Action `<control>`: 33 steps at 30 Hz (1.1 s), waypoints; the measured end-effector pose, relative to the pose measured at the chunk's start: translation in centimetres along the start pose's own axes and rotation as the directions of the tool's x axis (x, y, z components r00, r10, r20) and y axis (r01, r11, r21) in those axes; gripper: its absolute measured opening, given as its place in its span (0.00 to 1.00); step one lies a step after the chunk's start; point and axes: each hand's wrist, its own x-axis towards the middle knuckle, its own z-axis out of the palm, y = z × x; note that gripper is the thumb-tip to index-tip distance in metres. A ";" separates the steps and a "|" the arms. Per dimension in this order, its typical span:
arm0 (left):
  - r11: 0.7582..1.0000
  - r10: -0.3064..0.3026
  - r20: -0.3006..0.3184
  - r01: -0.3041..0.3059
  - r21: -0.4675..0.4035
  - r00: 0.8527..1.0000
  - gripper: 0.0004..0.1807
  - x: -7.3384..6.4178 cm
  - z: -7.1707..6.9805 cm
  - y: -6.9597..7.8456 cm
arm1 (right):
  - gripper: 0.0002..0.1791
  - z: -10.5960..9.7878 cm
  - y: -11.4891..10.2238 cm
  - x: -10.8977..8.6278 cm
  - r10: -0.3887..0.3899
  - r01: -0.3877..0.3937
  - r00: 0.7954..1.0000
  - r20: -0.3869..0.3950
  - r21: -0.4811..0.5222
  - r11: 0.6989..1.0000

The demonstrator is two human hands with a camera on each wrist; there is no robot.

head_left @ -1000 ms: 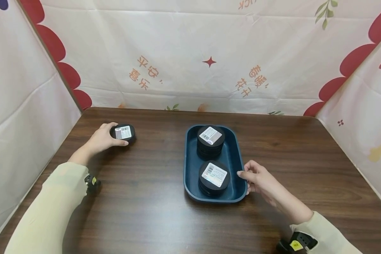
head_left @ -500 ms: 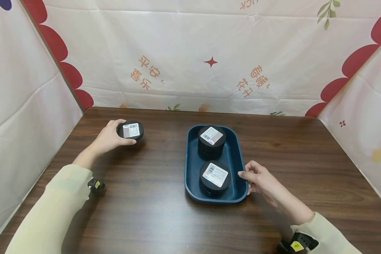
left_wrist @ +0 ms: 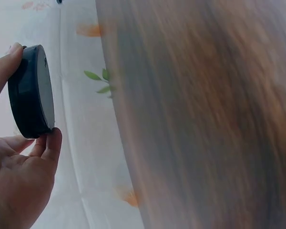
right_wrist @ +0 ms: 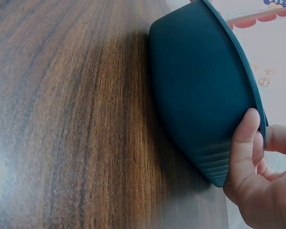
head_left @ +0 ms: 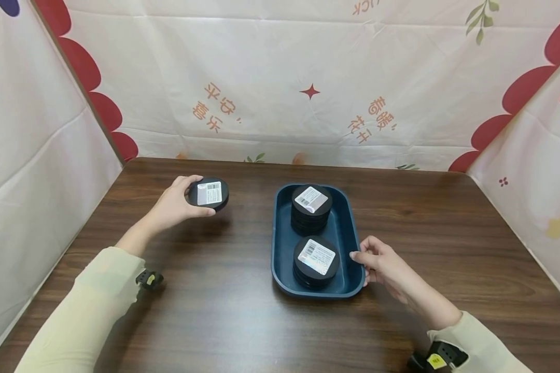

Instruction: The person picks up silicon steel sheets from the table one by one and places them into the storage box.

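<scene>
My left hand (head_left: 175, 206) pinches a round black tin (head_left: 208, 193) by its rim, thumb on the near side and fingers on the far side. The tin, with a white barcode label on its face, is off the table, as its shadow below shows. In the left wrist view the same tin (left_wrist: 31, 93) appears edge-on between thumb and fingers. My right hand (head_left: 385, 264) pinches the right rim of a blue tray (head_left: 276, 235). Inside the tray stand two stacks of black tins, a far one (head_left: 310, 210) and a near one (head_left: 315, 262), each with a labelled top.
The tray stands on a dark wooden table (head_left: 214, 300), right of its middle. A white patterned cloth (head_left: 270, 62) hangs behind the table and along both sides. Bare tabletop lies between the held tin and the tray.
My left hand has lifted the tin and carried it rightward, towards the tray. My right hand stays at the tray's rim, and the tray has not visibly moved.
</scene>
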 end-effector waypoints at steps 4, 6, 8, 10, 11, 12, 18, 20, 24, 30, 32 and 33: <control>1.000 0.018 0.000 -0.018 -0.022 1.000 0.53 -0.2 0.3 0.6 | 0.11 0.0 0.0 0.0 -0.006 0.006 1.000 -0.004 -0.008 1.000; 0.999 0.024 0.000 -0.024 -0.021 1.000 0.53 -0.2 0.4 0.8 | 0.11 0.0 0.0 0.0 -0.008 0.008 1.000 -0.004 -0.010 1.000; 0.999 0.030 0.003 -0.029 -0.020 1.000 0.53 -0.4 0.4 1.0 | 0.11 0.0 0.1 0.0 -0.007 0.007 1.000 -0.001 -0.008 1.000; 0.999 0.039 -0.003 -0.039 -0.015 0.999 0.52 -0.5 0.5 1.2 | 0.11 0.0 0.1 0.0 -0.005 0.005 1.000 -0.001 -0.006 1.000; 0.999 0.043 -0.005 -0.043 -0.014 0.999 0.52 -0.6 0.5 1.3 | 0.11 0.0 0.1 0.0 -0.004 0.004 1.000 -0.001 -0.004 1.000; 0.999 0.048 -0.008 -0.048 -0.014 0.999 0.52 -0.6 0.6 1.4 | 0.11 0.0 0.2 0.0 -0.004 0.004 1.000 -0.001 -0.002 1.000; 0.996 0.090 -0.018 -0.090 -0.011 0.996 0.50 -0.9 0.9 2.0 | 0.11 -0.1 0.2 0.0 -0.006 0.006 1.000 -0.003 0.000 1.000; 0.994 0.106 -0.016 -0.106 -0.018 0.994 0.49 -1.1 1.1 2.3 | 0.11 -0.1 0.2 0.0 -0.005 0.005 1.000 -0.004 -0.002 1.000; 0.989 0.142 -0.009 -0.142 -0.032 0.990 0.49 -1.5 1.6 3.2 | 0.11 -0.1 0.2 0.0 -0.006 0.006 1.000 -0.004 0.000 1.000; 0.981 0.189 0.001 -0.189 -0.050 0.982 0.48 -2.1 2.3 4.5 | 0.11 -0.1 0.2 0.0 -0.007 0.007 1.000 0.000 0.007 1.000; 0.978 0.203 0.009 -0.202 -0.054 0.979 0.47 -2.2 2.4 4.9 | 0.11 -0.1 0.3 0.0 -0.007 0.007 1.000 0.002 0.007 1.000; 0.977 0.208 0.015 -0.207 -0.058 0.978 0.47 -2.3 2.4 5.1 | 0.11 -0.1 0.3 0.0 -0.007 0.007 1.000 0.002 0.007 1.000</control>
